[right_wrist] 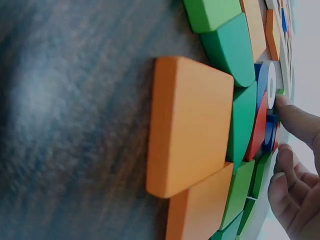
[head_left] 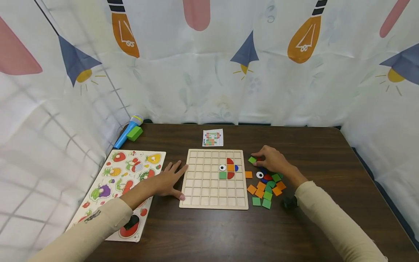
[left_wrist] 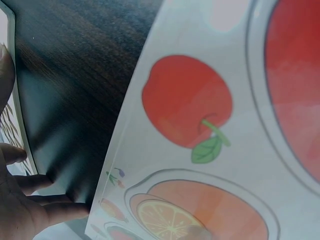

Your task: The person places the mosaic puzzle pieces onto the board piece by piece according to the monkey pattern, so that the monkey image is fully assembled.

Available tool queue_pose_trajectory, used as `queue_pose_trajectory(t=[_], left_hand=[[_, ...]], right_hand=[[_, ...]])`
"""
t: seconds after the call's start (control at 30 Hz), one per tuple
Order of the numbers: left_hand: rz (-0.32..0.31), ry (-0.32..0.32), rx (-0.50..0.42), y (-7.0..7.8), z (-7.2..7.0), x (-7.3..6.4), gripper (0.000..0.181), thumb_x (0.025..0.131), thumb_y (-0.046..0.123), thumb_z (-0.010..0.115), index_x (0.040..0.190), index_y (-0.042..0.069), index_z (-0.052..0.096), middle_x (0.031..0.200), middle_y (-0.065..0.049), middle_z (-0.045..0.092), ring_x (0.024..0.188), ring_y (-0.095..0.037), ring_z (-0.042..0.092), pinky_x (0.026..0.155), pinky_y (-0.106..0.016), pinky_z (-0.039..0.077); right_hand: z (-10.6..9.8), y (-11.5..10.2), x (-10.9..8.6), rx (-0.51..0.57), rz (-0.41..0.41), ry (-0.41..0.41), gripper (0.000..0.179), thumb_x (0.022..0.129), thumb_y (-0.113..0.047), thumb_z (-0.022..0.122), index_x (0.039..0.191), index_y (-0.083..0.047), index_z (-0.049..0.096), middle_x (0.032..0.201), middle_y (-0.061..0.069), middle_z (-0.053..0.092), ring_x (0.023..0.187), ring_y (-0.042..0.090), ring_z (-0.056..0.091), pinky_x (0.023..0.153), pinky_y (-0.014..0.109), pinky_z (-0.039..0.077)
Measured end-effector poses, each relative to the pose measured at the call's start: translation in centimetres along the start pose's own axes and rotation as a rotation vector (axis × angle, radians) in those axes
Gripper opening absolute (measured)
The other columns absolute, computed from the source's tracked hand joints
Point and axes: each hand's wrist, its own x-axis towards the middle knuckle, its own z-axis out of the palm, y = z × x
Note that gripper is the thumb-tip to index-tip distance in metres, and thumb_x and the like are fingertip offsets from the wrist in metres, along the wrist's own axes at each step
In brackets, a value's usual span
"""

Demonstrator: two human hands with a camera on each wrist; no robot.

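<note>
My left hand (head_left: 167,180) rests spread at the left edge of a wooden grid board (head_left: 200,182), thumb and fingertips at its rim. On the grid's right half sit red half-round pieces (head_left: 230,175), an orange square (head_left: 230,167), a green square (head_left: 222,175), a blue half-round piece (head_left: 236,168) and a white eye disc (head_left: 222,167). Right of the board, my right hand (head_left: 273,160) pinches a green square tile (head_left: 252,160) between thumb and index finger. Below it lie loose tiles, among them orange squares (right_wrist: 200,120), dark green curved pieces (right_wrist: 230,50) and another eye disc (head_left: 259,175).
A small pattern card (head_left: 212,138) lies behind the board. On the left lies a white fruit puzzle board (head_left: 112,178), partly under my left forearm. A blue toy microphone (head_left: 126,134) and a green block (head_left: 134,133) stand at the back left, near the curtain (head_left: 183,91).
</note>
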Motion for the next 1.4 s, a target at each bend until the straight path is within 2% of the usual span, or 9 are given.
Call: queue_pose_trajectory(t=[0.2, 0.43, 0.8, 1.17, 1.4], left_hand=[[0.000, 0.003, -0.002, -0.13, 0.01, -0.15, 0.113, 0.079, 0.059, 0.077, 0.161, 0.008, 0.018, 0.165, -0.029, 0.009, 0.147, -0.060, 0.010, 0.107, -0.074, 0.028], [-0.004, -0.005, -0.001, 0.00, -0.08, -0.07, 0.114, 0.079, 0.060, 0.077, 0.162, 0.010, 0.017, 0.165, -0.027, 0.008, 0.148, -0.059, 0.009, 0.109, -0.073, 0.028], [0.003, -0.001, -0.004, 0.37, -0.16, -0.21, 0.112, 0.079, 0.058, 0.078, 0.161, 0.008, 0.019, 0.165, -0.029, 0.011, 0.147, -0.060, 0.012, 0.107, -0.074, 0.029], [0.000, -0.007, -0.004, 0.43, -0.21, -0.27, 0.112, 0.079, 0.058, 0.078, 0.161, 0.008, 0.019, 0.165, -0.029, 0.010, 0.147, -0.060, 0.011, 0.108, -0.073, 0.029], [-0.005, -0.016, -0.005, 0.44, -0.25, -0.13, 0.112, 0.080, 0.058, 0.077, 0.161, 0.010, 0.018, 0.165, -0.028, 0.008, 0.148, -0.059, 0.009, 0.109, -0.073, 0.028]], right_hand=[[-0.22, -0.04, 0.32, 0.009, -0.037, -0.023, 0.039, 0.091, -0.033, 0.075, 0.127, -0.016, 0.072, 0.117, 0.011, 0.061, 0.106, 0.030, 0.060, 0.089, 0.051, 0.051], [-0.32, 0.13, 0.67, 0.023, -0.089, -0.045, 0.035, 0.091, -0.029, 0.076, 0.120, -0.011, 0.073, 0.115, 0.012, 0.062, 0.103, 0.028, 0.059, 0.094, 0.053, 0.050], [-0.24, 0.10, 0.78, 0.058, -0.087, -0.066, 0.032, 0.092, -0.028, 0.075, 0.118, -0.010, 0.071, 0.114, 0.011, 0.061, 0.104, 0.028, 0.058, 0.098, 0.053, 0.048], [-0.33, 0.15, 0.81, 0.048, -0.088, -0.089, 0.038, 0.093, -0.026, 0.074, 0.129, -0.013, 0.070, 0.118, 0.011, 0.061, 0.107, 0.027, 0.058, 0.096, 0.051, 0.049], [-0.22, 0.08, 0.87, 0.066, -0.095, -0.080, 0.034, 0.093, -0.024, 0.074, 0.123, -0.010, 0.071, 0.118, 0.011, 0.061, 0.107, 0.029, 0.059, 0.099, 0.052, 0.048]])
